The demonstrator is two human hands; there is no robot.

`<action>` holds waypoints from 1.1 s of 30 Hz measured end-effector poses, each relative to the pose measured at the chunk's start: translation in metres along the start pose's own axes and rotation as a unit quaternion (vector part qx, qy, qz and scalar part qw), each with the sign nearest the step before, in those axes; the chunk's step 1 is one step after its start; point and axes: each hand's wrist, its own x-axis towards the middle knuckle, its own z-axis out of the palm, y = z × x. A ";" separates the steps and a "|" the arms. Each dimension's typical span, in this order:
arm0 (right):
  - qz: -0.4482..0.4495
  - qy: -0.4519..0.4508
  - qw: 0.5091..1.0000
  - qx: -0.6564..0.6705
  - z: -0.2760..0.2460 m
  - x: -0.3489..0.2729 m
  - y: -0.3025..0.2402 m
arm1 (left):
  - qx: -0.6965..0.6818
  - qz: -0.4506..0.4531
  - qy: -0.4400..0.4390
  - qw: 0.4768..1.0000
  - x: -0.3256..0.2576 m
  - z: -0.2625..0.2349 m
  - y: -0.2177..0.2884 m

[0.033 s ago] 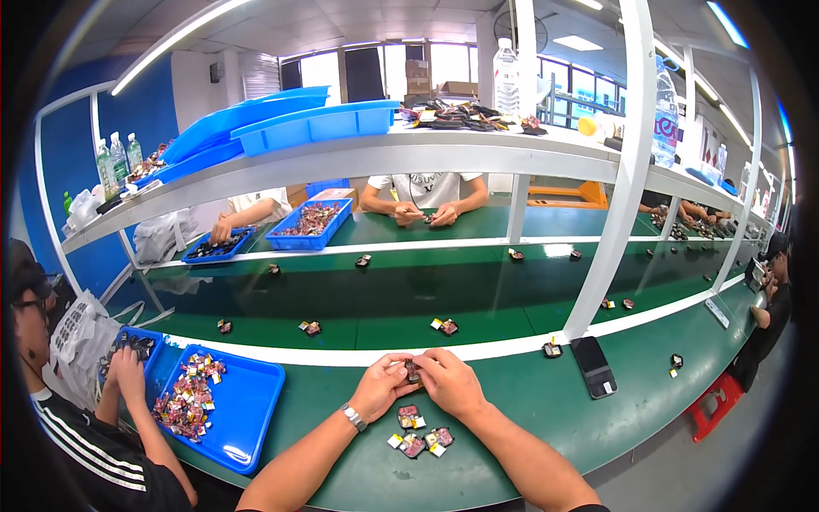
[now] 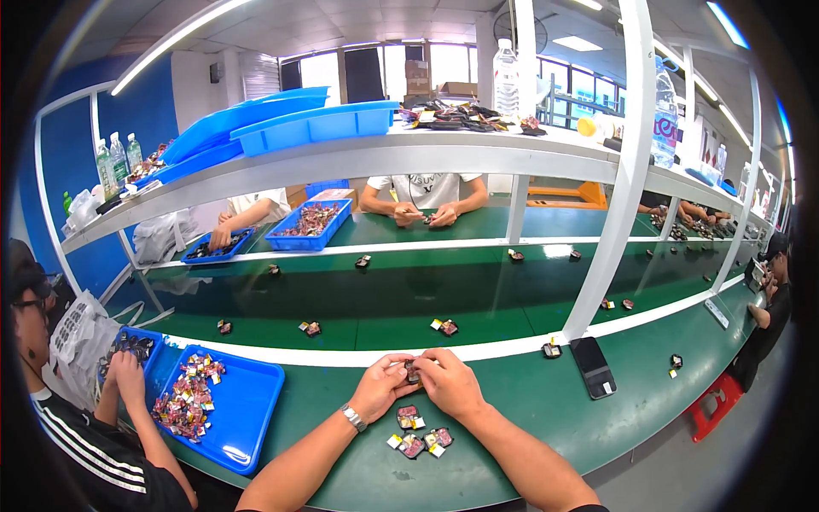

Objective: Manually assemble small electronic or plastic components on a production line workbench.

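Over the green bench [image 2: 529, 427], my left hand [image 2: 382, 391] and my right hand [image 2: 450, 386] meet around a small dark electronic part [image 2: 413, 372]. Fingers of both hands pinch it, hiding much of it. A metal-banded watch [image 2: 353, 417] circles my left wrist. Just below my hands lie three similar pieces, small red circuit boards in black casings with yellow-and-white tabs: an upper one [image 2: 410, 417], a lower left one [image 2: 412, 445] and a lower right one [image 2: 438, 438].
Left of my arm, a blue tray [image 2: 249, 408] holds many small red boards. Beside it a co-worker's hands [image 2: 128, 372] reach into another blue tray. A black phone [image 2: 593, 367] lies at right near a white post [image 2: 607, 230]. Across a white rail, several parts sit on a green belt [image 2: 384, 328].
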 end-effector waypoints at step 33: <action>-0.021 -0.014 0.999 -0.026 -0.001 0.000 -0.006 | -0.001 -0.027 -0.005 1.000 -0.002 -0.003 -0.001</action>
